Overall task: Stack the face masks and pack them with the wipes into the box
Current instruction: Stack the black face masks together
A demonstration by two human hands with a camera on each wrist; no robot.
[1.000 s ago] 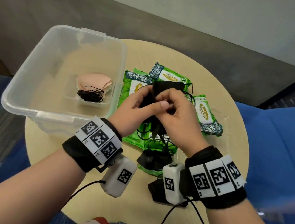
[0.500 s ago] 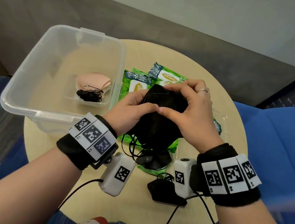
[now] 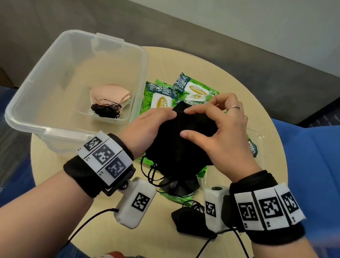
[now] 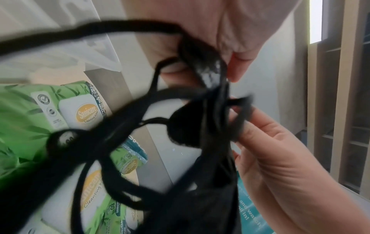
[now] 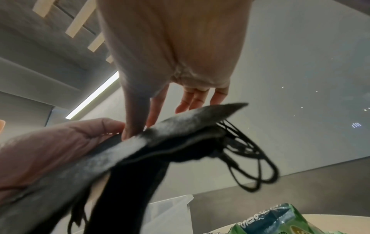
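Both hands hold a bundle of black fabric face masks (image 3: 180,146) above the round pale wooden tabletop (image 3: 234,238), over the green plastic packs of wipes (image 3: 160,100). The left hand (image 3: 145,129) grips the bundle's left side, its fingers curled round the cloth. The right hand (image 3: 220,135) pinches the top edge between thumb and forefinger, the other fingers (image 3: 229,103) lifted and loosely bent, one bearing a ring. In the left wrist view the masks' black ear loops (image 4: 124,129) dangle in a tangle below the hands; in the right wrist view the bundle (image 5: 160,142) shows grey inner faces, its loops hanging off the far end.

The clear plastic storage box (image 3: 34,91) sits at the left of the tabletop, touching the wipes' side. Inside it lies a small stack of peach-coloured face masks (image 3: 109,95) with black loops. Two more black masks lie on the tabletop near the wrists, one (image 3: 177,187) on the wipes, the other (image 3: 189,222) beside the right wrist camera. A blue chair (image 3: 321,169) stands to the right.
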